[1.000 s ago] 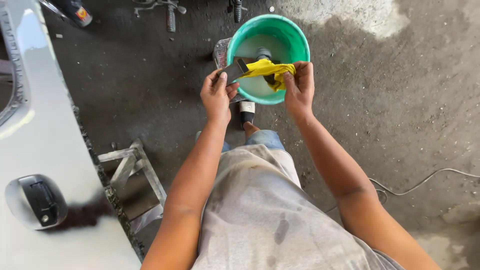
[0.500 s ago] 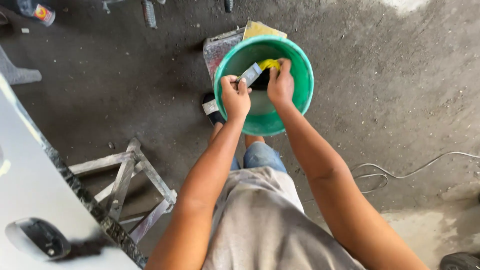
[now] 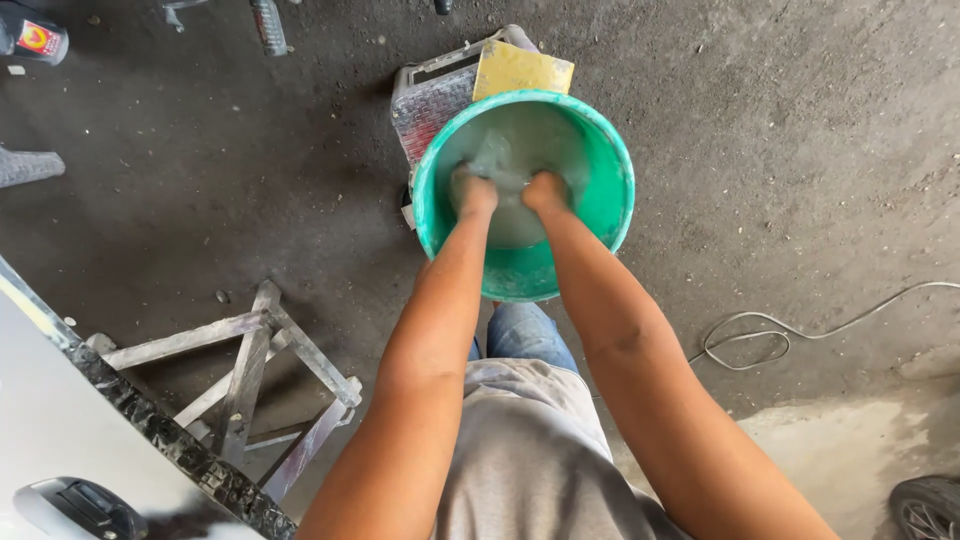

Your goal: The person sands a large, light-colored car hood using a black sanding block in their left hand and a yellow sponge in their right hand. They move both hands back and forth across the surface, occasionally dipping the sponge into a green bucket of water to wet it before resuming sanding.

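Bucket (image 3: 600, 150) around seemingly submerged hands (image 3: 510, 192)

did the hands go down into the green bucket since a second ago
Yes. Both the left hand and right hand dropped from above the rim into the green bucket.

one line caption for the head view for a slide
Both hands, left hand and right hand, plunged into a green bucket on a dark workshop floor.

Both hands, left hand (image 3: 472, 192) beside right hand (image 3: 545, 190), are sitting inside the bucket (image 3: 600, 150); a sponge (image 3: 520, 68) is lying just behind it; a metal stand (image 3: 250, 370) is standing left; a cable (image 3: 780, 335) is lying right
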